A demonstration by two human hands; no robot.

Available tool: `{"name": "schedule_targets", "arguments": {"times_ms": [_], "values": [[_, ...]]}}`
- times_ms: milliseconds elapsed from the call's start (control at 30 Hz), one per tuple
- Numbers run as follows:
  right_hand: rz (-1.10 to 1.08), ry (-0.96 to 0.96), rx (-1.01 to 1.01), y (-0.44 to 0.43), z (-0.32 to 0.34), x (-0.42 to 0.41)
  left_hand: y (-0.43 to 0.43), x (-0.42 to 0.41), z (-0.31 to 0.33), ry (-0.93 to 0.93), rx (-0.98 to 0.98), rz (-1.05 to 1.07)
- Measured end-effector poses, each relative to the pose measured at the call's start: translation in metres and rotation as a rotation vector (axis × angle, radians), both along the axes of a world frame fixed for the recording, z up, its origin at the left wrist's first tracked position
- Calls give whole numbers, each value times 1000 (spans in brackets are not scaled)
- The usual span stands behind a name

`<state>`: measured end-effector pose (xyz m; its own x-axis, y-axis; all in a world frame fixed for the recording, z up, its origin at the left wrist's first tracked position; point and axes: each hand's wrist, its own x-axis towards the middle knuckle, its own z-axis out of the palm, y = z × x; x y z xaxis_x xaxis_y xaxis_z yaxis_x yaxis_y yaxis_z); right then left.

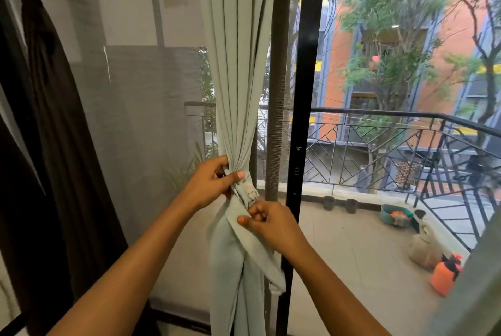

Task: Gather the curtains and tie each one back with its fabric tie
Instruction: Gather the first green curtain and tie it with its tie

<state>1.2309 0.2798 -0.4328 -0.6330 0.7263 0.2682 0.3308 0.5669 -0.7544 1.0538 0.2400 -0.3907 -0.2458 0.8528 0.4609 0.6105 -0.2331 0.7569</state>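
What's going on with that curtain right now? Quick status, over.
Left hand clamps the gathered pale green curtain. Right hand pinches the fabric tie wrapped around it. Dark curtain already tied back. Nothing in the way.

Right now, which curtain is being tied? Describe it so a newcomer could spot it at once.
Find the black door frame in the middle of the view; just left of it hangs the pale green curtain, cinched at its waist by a matching fabric tie that both hands are working. The dark brown curtain at far left is already tied.
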Motion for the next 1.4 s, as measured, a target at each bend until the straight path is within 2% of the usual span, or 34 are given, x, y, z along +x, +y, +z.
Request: {"name": "schedule_targets", "arguments": {"times_ms": [67,167,267,300,367,467,500,533,600,667,767,867,933,1133,1267,1300,1400], "values": [[34,-117,143,-5,12,6,0,1,0,72,6,19],[-54,-204,612,0,48,11,0,0,2,247,30,24],[-17,-215,999,27,79,6,1,-1,3,242,13,-9],[17,-248,1039,36,81,3,0,0,3,237,0,-12],[77,-216,853,46,73,-2,-1,0,-4,103,5,-56],[152,9,404,51,50,2,-8,5,-33,-438,160,-145],[172,75,282,52,43,4,-10,9,-48,-546,195,-131],[189,125,195,51,39,5,-10,16,-62,-571,165,-104],[200,173,128,50,36,4,-8,38,-80,-446,24,-24],[199,172,155,49,38,1,1,58,-87,-273,-31,128],[224,145,183,45,45,0,10,69,-86,-269,56,335],[244,42,275,46,51,3,11,67,-88,-245,137,437],[220,-14,321,49,59,9,10,64,-87,-213,163,452],[154,-146,725,14,79,-4,20,55,-89,-56,128,478],[-109,-138,765,30,96,-8,19,57,-89,-56,108,502],[-96,-169,768,33,100,-9,20,57,-89,-61,106,501],[140,-218,704,29,112,-15,22,55,-87,-55,89,489]]}}
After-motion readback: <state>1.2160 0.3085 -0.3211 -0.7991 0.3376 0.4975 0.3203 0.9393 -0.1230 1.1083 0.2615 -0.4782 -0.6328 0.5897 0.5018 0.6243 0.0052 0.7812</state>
